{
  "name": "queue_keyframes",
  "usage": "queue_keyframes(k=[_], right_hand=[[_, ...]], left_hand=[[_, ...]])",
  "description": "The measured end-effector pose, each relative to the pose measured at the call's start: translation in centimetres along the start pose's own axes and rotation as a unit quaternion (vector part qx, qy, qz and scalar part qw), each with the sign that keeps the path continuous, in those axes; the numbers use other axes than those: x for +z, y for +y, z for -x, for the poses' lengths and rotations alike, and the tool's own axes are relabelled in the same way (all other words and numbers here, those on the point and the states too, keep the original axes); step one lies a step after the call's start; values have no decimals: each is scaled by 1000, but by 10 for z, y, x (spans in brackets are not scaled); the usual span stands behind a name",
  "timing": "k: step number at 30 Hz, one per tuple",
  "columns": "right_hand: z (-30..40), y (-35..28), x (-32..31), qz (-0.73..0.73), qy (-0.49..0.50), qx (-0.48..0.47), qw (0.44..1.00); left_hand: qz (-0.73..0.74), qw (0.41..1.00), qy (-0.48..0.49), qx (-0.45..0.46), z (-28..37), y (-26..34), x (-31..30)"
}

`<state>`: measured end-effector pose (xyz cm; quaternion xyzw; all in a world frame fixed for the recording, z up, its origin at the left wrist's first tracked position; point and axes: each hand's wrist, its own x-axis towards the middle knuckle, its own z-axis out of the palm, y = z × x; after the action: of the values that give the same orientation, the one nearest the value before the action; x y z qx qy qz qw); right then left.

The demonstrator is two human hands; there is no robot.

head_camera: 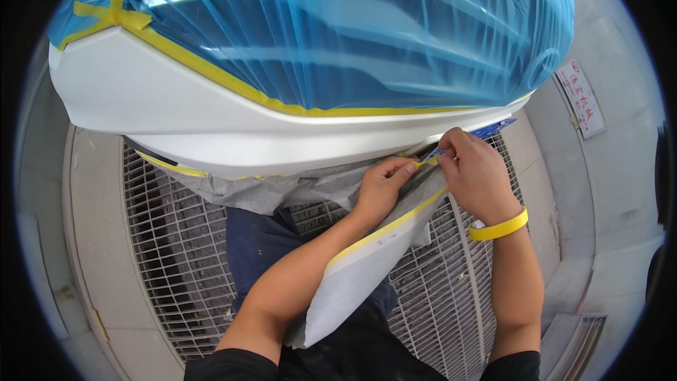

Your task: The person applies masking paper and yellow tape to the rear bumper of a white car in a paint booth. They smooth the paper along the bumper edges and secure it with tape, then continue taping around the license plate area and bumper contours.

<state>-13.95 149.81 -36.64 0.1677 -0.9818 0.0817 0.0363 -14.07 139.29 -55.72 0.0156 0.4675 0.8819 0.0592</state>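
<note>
My left hand (385,186) and my right hand (476,177) meet at the lower edge of a white car bumper (222,100). Between their fingertips runs a short stretch of yellow masking tape (424,163), pinched at both ends. Below it hangs a sheet of grey masking paper (365,270), its border lined with yellow tape. More crumpled grey paper (238,194) is fixed along the bumper's underside. A blue plate (492,128) shows just behind my right hand. Around my right wrist sits a roll of yellow tape (499,225).
Blue plastic film (338,37) covers the car body above the bumper, edged with yellow tape (227,78). Underfoot is a metal floor grating (439,296) with my legs over it. A pale wall (619,190) on the right carries a sign (582,98) with writing.
</note>
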Motion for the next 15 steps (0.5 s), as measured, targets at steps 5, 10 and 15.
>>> queue_keyframes(k=[5,10,15], right_hand=[[-4,17,0,-27,-1,-19,999],[-15,30,-3,-37,-57,-28,997],[-23,48,-8,-65,-103,-58,991]], left_hand=[[-5,998,24,-53,0,19,11],[-305,931,116,164,13,28,24],[-361,895,80,250,19,43,30]])
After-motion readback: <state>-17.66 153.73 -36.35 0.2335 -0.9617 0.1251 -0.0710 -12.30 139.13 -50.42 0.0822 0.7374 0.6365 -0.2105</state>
